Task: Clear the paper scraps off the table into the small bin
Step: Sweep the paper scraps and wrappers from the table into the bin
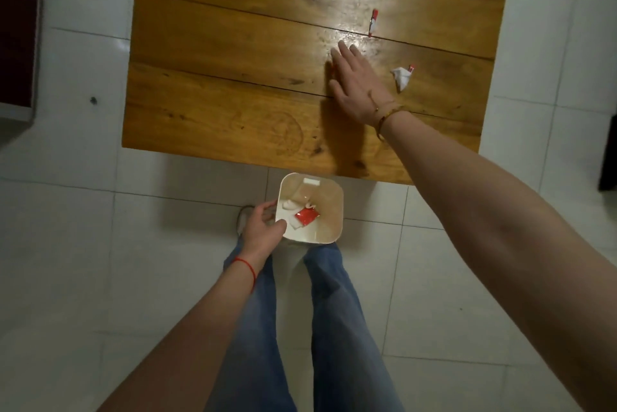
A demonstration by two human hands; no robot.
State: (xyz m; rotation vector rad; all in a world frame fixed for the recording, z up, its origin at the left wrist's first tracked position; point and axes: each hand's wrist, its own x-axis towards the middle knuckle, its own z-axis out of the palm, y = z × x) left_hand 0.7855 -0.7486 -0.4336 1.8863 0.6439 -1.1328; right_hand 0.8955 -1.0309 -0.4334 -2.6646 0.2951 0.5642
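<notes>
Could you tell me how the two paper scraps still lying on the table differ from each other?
The far scrap is a thin strip, mostly red; the near scrap is a crumpled white wad with a red tip. The far scrap lies beyond the right hand; the near scrap lies to its right. Both rest untouched on the table.

Floor [434, 328]: large glossy white tiles, thin dark grout lines, small dark speck left of worktop. Worktop [233, 78]: wide honey-coloured wood planks, knots, dark seams, bright light glare near centre. Dark red cabinet [16, 44] with pale frame at left edge. Dim, cool lighting.
</notes>
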